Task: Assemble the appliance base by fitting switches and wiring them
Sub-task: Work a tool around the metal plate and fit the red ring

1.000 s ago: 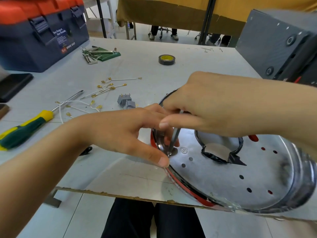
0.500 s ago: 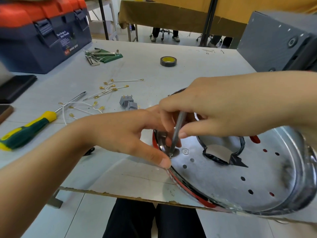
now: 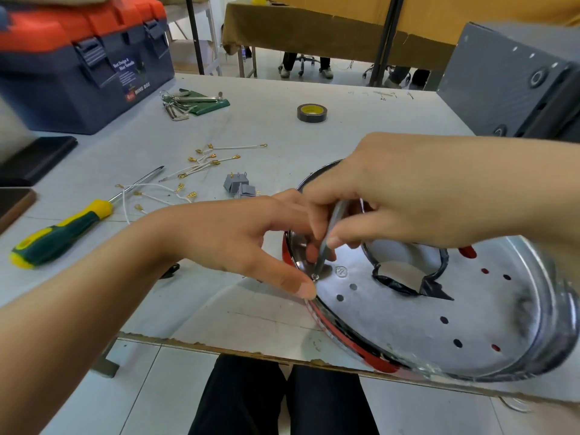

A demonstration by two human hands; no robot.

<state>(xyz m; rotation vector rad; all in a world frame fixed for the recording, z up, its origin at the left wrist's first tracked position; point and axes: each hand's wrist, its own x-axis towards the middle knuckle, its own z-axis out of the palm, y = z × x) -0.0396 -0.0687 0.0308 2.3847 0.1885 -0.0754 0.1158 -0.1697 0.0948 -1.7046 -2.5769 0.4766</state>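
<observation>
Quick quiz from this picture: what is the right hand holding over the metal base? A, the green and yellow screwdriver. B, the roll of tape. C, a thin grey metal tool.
C: the right hand pinches a thin grey metal tool, tip on a screw in the metal base.

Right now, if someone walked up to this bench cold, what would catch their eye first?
First, the two hands meeting at the near-left rim of the round metal appliance base: the right hand holds a slim metal tool tip-down on a small screw, while the left hand steadies the rim. Next, the green-and-yellow screwdriver at the left beside loose white wires, and the orange-lidded toolbox at the far left.
</observation>
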